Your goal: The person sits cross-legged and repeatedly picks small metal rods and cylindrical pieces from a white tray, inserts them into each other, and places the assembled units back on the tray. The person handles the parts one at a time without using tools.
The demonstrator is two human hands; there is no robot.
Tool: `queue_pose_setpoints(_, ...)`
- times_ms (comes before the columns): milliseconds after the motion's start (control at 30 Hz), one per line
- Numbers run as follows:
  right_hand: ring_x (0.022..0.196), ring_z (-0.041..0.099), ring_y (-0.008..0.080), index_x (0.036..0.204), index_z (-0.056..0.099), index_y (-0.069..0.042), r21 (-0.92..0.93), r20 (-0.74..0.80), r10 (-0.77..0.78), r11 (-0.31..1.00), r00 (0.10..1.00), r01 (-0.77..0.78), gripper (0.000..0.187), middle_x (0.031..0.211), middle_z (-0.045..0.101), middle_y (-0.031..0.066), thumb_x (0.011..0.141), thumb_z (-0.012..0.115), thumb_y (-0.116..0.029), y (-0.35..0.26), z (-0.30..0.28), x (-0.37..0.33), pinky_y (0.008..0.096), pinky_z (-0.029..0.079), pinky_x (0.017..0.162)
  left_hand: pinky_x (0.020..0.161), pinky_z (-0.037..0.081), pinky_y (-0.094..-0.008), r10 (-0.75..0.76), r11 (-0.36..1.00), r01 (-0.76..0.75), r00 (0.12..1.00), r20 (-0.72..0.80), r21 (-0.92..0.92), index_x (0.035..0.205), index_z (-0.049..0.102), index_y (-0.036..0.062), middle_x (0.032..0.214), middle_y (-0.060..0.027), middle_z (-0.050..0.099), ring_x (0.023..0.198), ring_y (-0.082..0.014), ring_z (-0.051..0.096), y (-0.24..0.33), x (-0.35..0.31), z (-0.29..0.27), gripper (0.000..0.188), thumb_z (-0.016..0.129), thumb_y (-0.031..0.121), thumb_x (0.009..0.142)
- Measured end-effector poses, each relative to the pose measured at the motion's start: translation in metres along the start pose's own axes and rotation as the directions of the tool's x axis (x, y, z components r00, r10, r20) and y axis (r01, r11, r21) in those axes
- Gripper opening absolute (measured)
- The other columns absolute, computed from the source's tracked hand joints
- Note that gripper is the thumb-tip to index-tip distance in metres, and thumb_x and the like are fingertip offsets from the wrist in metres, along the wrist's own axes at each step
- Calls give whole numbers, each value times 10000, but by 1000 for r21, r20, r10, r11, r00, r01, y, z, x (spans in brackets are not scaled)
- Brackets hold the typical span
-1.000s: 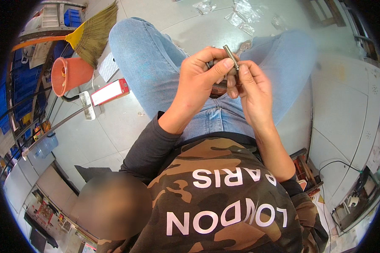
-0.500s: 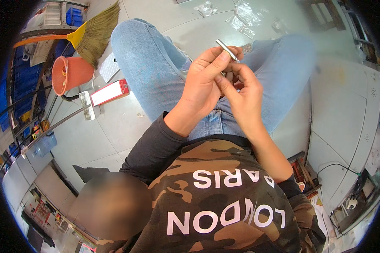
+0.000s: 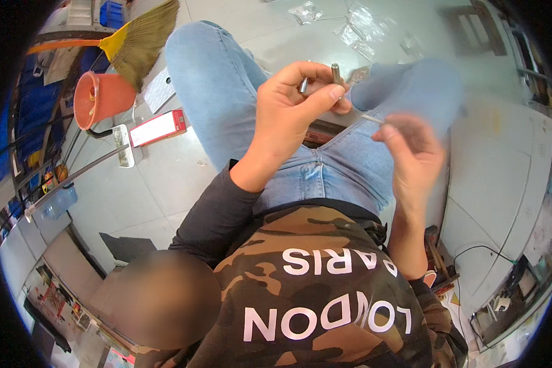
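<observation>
left hand (image 3: 293,101) pinches a metal tube (image 3: 335,73) beside a second metal piece (image 3: 303,85); right hand (image 3: 413,150) pinches a thin rod (image 3: 372,119), apart from both.

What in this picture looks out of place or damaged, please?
Several clear plastic packets lie scattered on the floor ahead, which looks untidy. Nothing else seems plainly spilled or broken, though the right hand is blurred, so damage to its thin rod is hard to judge.
</observation>
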State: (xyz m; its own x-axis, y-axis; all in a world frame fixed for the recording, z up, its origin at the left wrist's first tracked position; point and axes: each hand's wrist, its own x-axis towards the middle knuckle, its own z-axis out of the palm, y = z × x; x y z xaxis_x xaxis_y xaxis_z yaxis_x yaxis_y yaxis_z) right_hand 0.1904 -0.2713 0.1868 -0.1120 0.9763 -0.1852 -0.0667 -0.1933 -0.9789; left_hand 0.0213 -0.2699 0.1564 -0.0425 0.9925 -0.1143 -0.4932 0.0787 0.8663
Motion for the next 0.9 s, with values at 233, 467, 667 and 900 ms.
queue_pose_setpoints(233, 770, 518, 127, 872, 576, 38, -221, 22, -355, 910, 934, 351, 118, 875, 534, 80, 759, 596, 9, -27, 4, 12, 231, 436, 667, 738, 534, -299, 143, 947, -182, 977, 161, 266, 926, 554, -39, 867, -76, 494, 814, -142, 548, 3, -2, 1, 154, 542, -59, 774)
queue_pose_setpoints(467, 742, 534, 135, 838, 600, 3, -286, 83, -426, 856, 901, 431, 103, 833, 558, 83, 736, 598, 20, -23, 8, 16, 236, 437, 635, 675, 471, -221, 158, 954, -189, 977, 145, 231, 904, 612, -1, 830, -45, 542, 777, -104, 537, 4, -3, 2, 153, 599, -12, 752)
queue_pose_setpoints(667, 701, 550, 139, 803, 613, -14, -551, 238, -515, 626, 823, 552, 106, 789, 576, 71, 701, 633, 2, -28, 3, 17, 234, 438, 617, 626, 460, -228, 269, 730, -369, 929, 255, 575, 866, 636, 48, 760, -48, 547, 704, -128, 552, 15, 1, -2, 160, 630, 11, 711)
queue_pose_setpoints(900, 653, 552, 141, 805, 611, -6, -466, 149, -360, 796, 921, 387, 105, 754, 584, 74, 716, 647, -49, -21, 9, 13, 232, 435, 590, 634, 425, -217, 227, 659, -402, 912, 341, 636, 881, 621, 20, 818, -53, 532, 765, -126, 513, 21, 0, 0, 165, 620, -13, 719)
